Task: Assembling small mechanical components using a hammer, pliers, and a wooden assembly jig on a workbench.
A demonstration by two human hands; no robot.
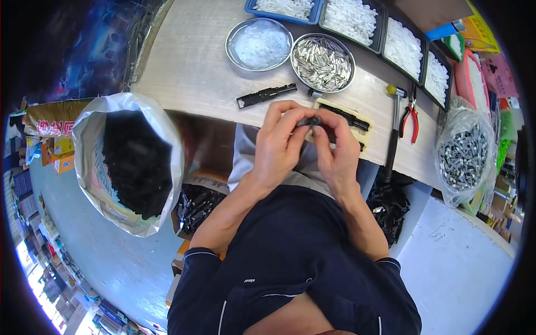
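Black is the small part (pixel 310 120) pinched between both hands, the long plastic piece (pixel 267 95) on the pale wood-grain bench (pixel 190 67), and the sack's contents (pixel 137 162). Silver metal pieces (pixel 322 62) fill a steel bowl; the pliers (pixel 411 116) have red handles; the sleeves (pixel 195 279) are navy with thin white piping.

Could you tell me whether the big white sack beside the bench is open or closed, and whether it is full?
Open: the sack has its mouth rolled back, showing black parts inside, piled near the rim.

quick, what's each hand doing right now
left hand: closed on the small black part
right hand: closed on the same part, pinched at its fingertips
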